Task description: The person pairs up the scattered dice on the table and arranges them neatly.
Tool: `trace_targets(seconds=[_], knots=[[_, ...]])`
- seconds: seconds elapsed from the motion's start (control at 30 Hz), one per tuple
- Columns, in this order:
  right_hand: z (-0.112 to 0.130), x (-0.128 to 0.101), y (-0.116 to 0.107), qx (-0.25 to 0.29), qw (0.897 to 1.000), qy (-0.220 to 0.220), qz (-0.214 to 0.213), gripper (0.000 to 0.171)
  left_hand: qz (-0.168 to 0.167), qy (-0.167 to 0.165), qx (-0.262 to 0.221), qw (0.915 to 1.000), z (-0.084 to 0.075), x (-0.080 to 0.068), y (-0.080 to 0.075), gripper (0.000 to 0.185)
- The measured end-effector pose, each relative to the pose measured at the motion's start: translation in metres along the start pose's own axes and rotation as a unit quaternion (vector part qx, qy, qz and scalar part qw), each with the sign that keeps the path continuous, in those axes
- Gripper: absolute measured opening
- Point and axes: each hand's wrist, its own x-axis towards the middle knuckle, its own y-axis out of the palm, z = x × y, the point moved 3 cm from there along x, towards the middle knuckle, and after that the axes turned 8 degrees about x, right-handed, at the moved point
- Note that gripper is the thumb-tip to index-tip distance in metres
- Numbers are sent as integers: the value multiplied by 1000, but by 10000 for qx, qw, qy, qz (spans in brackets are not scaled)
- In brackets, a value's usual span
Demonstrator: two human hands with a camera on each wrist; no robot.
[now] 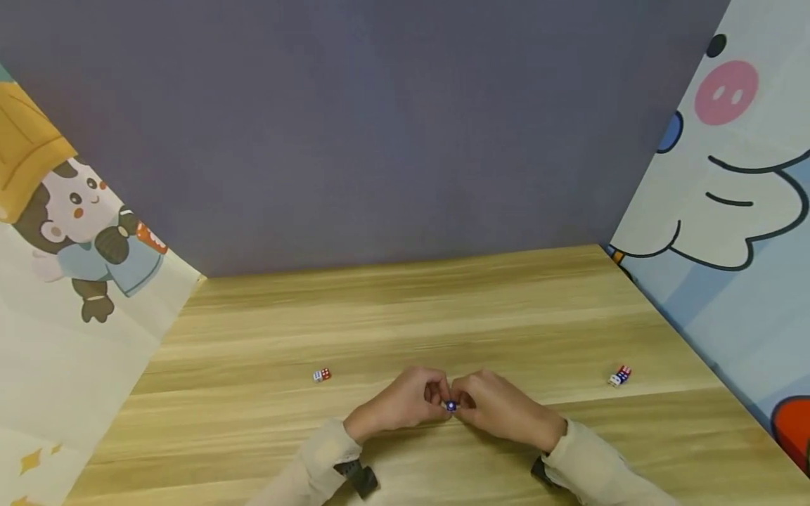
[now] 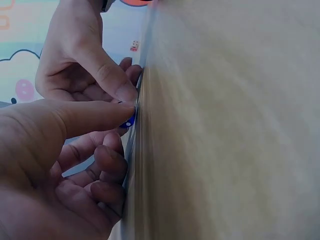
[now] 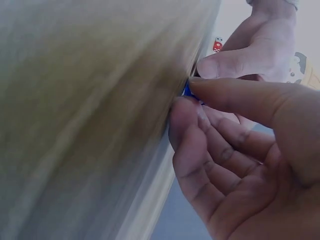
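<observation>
Both hands pinch one blue die

Left hand point(image 1: 399, 404) and right hand point(image 1: 503, 407) meet fingertip to fingertip, curled round the blue die point(image 1: 451, 405) low over the worktop point(image 1: 405, 316); dice pairs lie left point(image 1: 321, 375) and right point(image 1: 620, 376).

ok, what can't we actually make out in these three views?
- Blue die: head view, mostly covered by the fingers of the left hand and right hand; its top face can't be read.
- Dice at left and dice at right: head view, too small to read pips or count.
- Table: both wrist views, blurred.
</observation>
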Motion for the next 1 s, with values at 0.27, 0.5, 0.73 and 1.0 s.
trace_targets(seconds=[0.27, 0.5, 0.73, 1.0], knots=[[-1, 0, -2, -83, 9999, 96, -14, 10, -112, 1, 127, 9999, 2, 2, 1, 16], [0, -1, -3, -93, 9999, 112, 10, 12, -179, -10, 264, 9995, 0, 2, 4, 17], [2, -2, -3, -118, 9999, 98, 18, 11, -256, -56, 352, 9990, 0, 1, 6, 20], [-2, -18, -17, -264, 9988, 406, -96, 18, -300, -102, 445, 9985, 0, -2, 7, 19]])
